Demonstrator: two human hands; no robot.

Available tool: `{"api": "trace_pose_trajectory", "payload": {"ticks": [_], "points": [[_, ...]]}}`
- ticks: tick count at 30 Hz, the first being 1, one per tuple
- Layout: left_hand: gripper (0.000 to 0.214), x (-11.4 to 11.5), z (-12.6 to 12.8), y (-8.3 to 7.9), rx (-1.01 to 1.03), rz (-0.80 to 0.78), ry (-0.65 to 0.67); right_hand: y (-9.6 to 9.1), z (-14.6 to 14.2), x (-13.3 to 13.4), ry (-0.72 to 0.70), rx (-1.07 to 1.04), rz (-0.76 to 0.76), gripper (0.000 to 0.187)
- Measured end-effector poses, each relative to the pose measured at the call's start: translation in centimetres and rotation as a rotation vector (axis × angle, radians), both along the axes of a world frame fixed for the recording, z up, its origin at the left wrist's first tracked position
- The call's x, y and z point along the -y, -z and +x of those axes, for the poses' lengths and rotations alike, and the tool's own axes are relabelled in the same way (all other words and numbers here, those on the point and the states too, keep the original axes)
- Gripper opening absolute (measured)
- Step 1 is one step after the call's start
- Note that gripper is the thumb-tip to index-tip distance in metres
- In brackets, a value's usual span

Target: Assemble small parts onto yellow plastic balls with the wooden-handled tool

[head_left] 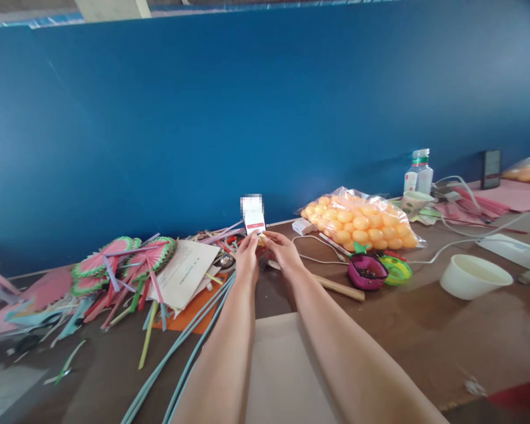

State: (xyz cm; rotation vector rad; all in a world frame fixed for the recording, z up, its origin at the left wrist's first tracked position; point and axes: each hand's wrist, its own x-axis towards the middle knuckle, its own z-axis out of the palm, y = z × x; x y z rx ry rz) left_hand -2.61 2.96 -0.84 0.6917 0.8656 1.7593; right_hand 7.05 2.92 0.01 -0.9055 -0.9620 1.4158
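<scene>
Both my arms reach forward over a brown table (pixel 424 335). My left hand (pixel 247 254) and my right hand (pixel 281 248) meet at the fingertips around a small white card with a red stripe (pixel 254 224), held upright near the blue wall. Both hands pinch its lower edge. The top of the card is blurred out. Under the hands lie coloured paper strips and a small round metal object (pixel 225 260).
Folded pink-and-green paper fans (pixel 123 256) and long strips lie left. Right of the hands are a wooden stick (pixel 338 287), a purple dish (pixel 367 272), a bag of orange balls (pixel 362 224), a white bowl (pixel 474 277), cables and a bottle (pixel 418 172). A tan board (pixel 282 365) lies between my forearms.
</scene>
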Motion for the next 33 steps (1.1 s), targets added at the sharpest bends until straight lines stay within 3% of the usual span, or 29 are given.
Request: {"api": "trace_pose_trajectory", "payload": {"ticks": [5,10,24,33], "points": [[0.042,0.19,0.01,-0.17,-0.012,-0.004,0.010,0.12,0.15,-0.21,-0.105,-0.190,-0.117,0.038],[0.044,0.02,-0.18,0.15,-0.044,-0.005,-0.003,-0.02,0.12,-0.23,-0.127,-0.238,-0.154,0.030],[0.044,-0.09,-0.48,0.64,-0.167,-0.091,-0.047,0.01,0.17,0.00,-0.047,0.040,-0.149,0.029],[0.039,-0.24,-0.42,0.64,-0.179,-0.081,-0.067,-0.27,0.03,0.18,-0.031,0.070,-0.077,0.029]]}}
